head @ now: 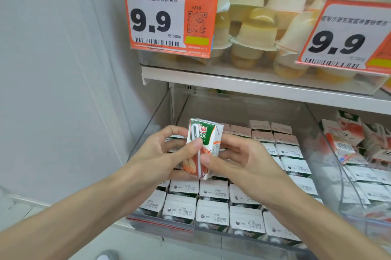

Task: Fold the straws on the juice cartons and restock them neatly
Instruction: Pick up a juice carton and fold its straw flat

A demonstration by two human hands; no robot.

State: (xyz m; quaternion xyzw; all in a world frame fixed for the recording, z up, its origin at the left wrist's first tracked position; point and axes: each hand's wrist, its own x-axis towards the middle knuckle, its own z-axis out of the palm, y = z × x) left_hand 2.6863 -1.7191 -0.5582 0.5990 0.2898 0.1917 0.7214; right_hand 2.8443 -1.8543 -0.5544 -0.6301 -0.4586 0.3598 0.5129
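I hold a small juice carton (208, 132), white with a green top and apple pictures, upright above a clear bin. My left hand (167, 154) grips its left side, thumb pressed on the front. My right hand (237, 160) holds the right side, thumb near the lower front. A white straw (195, 132) lies along the front face, bent into a hook at the top. Below, several rows of cartons (211, 213) stand packed in the clear bin (148, 132), their white tops with date stamps facing up.
A second clear bin (349, 206) on the right holds loosely piled cartons. Above is a white shelf (254, 86) with jelly cups and two orange 9.9 price tags (169, 16). A white wall fills the left side. A shoe tip shows at the bottom.
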